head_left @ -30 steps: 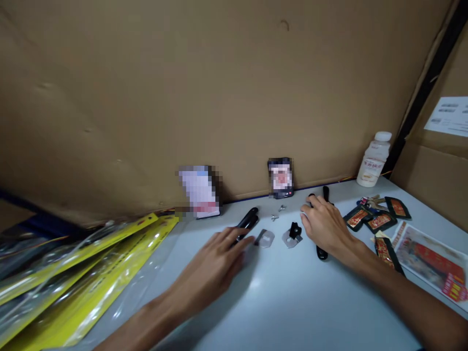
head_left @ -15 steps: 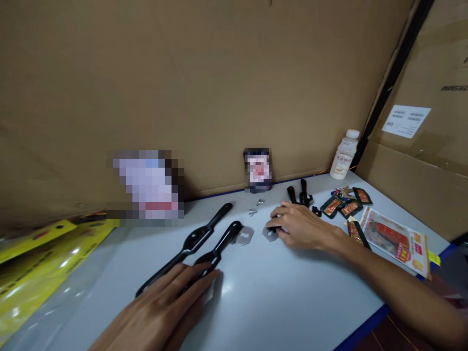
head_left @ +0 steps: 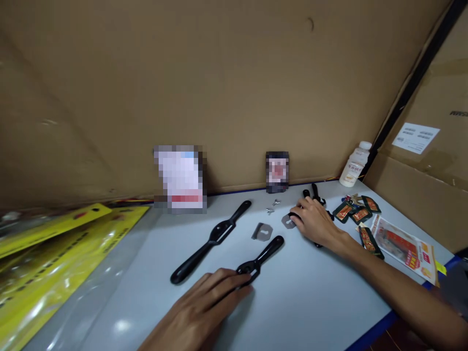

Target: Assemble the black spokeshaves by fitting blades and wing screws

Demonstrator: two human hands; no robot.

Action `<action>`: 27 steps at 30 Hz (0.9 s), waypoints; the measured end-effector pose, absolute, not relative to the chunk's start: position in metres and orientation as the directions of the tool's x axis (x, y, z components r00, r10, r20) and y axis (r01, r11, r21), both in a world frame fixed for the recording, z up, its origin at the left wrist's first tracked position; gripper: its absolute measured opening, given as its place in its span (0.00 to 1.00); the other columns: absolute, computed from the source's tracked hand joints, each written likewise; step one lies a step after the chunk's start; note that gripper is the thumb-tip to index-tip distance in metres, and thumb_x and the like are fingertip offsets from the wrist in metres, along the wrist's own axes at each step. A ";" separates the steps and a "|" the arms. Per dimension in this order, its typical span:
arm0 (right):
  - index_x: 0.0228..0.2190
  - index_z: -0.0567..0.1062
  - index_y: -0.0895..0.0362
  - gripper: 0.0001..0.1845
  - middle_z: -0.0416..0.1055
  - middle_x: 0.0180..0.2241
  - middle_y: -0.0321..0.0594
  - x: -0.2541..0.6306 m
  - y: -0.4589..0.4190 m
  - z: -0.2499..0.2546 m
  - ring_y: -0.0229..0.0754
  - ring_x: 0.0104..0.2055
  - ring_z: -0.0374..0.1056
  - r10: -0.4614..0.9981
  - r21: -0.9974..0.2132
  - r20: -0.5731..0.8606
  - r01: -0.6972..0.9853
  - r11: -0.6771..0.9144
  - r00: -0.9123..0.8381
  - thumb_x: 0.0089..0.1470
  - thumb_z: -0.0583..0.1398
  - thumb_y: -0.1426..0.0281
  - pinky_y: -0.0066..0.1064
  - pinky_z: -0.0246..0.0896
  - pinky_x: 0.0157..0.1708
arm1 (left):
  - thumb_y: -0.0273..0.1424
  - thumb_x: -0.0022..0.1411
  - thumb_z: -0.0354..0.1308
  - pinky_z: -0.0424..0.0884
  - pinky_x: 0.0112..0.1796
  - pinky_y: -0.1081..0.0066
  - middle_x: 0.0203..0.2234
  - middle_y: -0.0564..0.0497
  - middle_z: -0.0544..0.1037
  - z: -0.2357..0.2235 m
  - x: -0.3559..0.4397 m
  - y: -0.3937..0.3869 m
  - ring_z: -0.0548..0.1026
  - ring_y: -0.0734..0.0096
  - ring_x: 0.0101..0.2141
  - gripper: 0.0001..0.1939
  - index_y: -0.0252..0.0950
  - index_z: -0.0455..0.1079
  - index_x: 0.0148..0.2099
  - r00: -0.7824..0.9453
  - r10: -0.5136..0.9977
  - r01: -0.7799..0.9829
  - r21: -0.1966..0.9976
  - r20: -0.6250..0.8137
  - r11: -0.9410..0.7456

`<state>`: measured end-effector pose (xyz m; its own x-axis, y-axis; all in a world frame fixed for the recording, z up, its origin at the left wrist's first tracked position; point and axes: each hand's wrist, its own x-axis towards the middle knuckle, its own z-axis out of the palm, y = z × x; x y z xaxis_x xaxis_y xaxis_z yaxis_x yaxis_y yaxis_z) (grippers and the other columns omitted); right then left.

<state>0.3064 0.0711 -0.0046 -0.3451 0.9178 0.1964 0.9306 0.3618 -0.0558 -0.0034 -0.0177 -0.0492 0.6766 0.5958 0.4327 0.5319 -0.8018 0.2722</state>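
Observation:
My left hand (head_left: 204, 307) is closed around the near part of a black spokeshave (head_left: 268, 249), whose far handle sticks out past my fingers. A second black spokeshave (head_left: 212, 241) lies to its left, untouched. Between them and my right hand rests a flat metal blade (head_left: 262, 232) with a keyhole slot. My right hand (head_left: 314, 219) has its fingers curled down on a small black piece (head_left: 294, 215) at the edge of another slotted blade (head_left: 287, 221); the fingers hide most of that piece. Two small silver thumbscrews (head_left: 270, 211) lie just beyond the blades.
More black tool handles (head_left: 315, 190) stick out behind my right hand. On the right are keys (head_left: 353, 199), small dark packets (head_left: 370, 241), a food pouch (head_left: 405, 248) and a bottle (head_left: 354, 165). Yellow-card packaging (head_left: 84, 243) lies left. Cardboard (head_left: 234, 97) stands behind; two blurred items lean there.
The view has swung, shifting everything rightward. My left hand has moved its spokeshave right and nearer relative to the loose blade, which now shows fully. My right hand stays by its blade.

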 end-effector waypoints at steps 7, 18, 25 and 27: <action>0.55 0.77 0.52 0.23 0.75 0.56 0.40 0.317 0.081 0.012 0.46 0.57 0.68 0.839 -0.166 0.039 0.825 0.541 -0.542 0.57 0.69 0.72 0.39 0.59 0.58 | 0.27 0.73 0.47 0.78 0.47 0.57 0.51 0.47 0.79 -0.037 -0.012 -0.006 0.76 0.56 0.51 0.21 0.46 0.67 0.63 0.630 0.626 0.584 0.250 0.459 -0.772; 0.35 0.80 0.57 0.21 0.77 0.36 0.39 0.302 0.126 0.019 0.48 0.41 0.72 0.878 -0.284 -0.117 0.863 0.419 -0.464 0.37 0.77 0.70 0.32 0.61 0.39 | 0.26 0.72 0.49 0.81 0.35 0.67 0.39 0.48 0.78 -0.034 -0.011 0.003 0.80 0.64 0.36 0.16 0.41 0.73 0.56 0.569 0.653 0.566 0.338 0.500 -0.752; 0.28 0.73 0.57 0.09 0.72 0.28 0.34 0.298 0.129 0.016 0.41 0.32 0.69 0.934 -0.503 0.029 0.802 0.322 -0.356 0.54 0.68 0.69 0.34 0.63 0.36 | 0.24 0.71 0.49 0.80 0.34 0.65 0.40 0.47 0.77 -0.035 -0.009 0.003 0.79 0.63 0.36 0.18 0.40 0.73 0.57 0.564 0.653 0.548 0.361 0.506 -0.754; 0.28 0.72 0.56 0.07 0.73 0.29 0.36 0.296 0.120 0.018 0.41 0.33 0.69 0.949 -0.589 0.087 0.753 0.295 -0.303 0.53 0.65 0.68 0.33 0.63 0.36 | 0.24 0.71 0.48 0.79 0.35 0.64 0.40 0.47 0.77 -0.034 -0.009 0.002 0.78 0.63 0.36 0.19 0.40 0.73 0.57 0.574 0.667 0.555 0.372 0.475 -0.744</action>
